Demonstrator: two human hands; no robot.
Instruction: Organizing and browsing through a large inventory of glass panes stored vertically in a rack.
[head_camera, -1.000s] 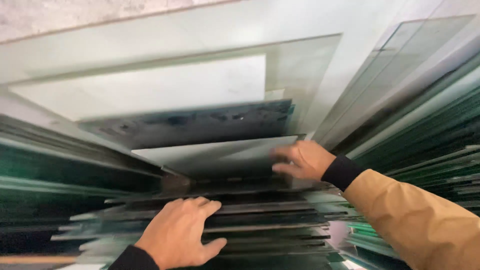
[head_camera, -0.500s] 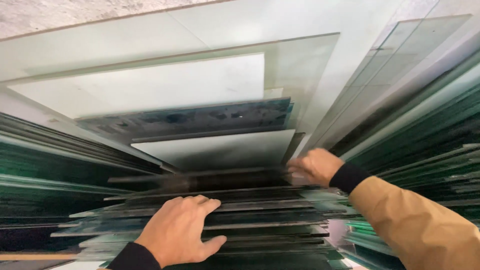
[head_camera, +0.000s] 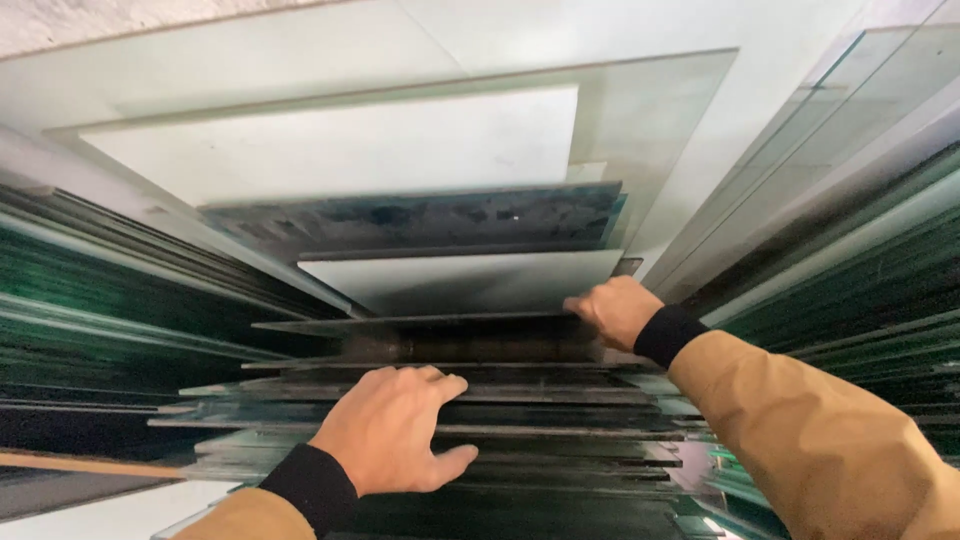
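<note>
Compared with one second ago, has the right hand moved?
Yes. The right hand has shifted slightly right and down along the pale glass sheet, to its lower right corner.

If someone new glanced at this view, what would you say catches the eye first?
Most striking is the dense stack of glass sheets standing on edge, their dark green rims filling the lower middle. The left hand rests flat on those top edges near the bottom centre, while the right hand, in a tan sleeve, grips the rim of a pale sheet further back. Behind them a large white panel leans across the upper half.
</note>
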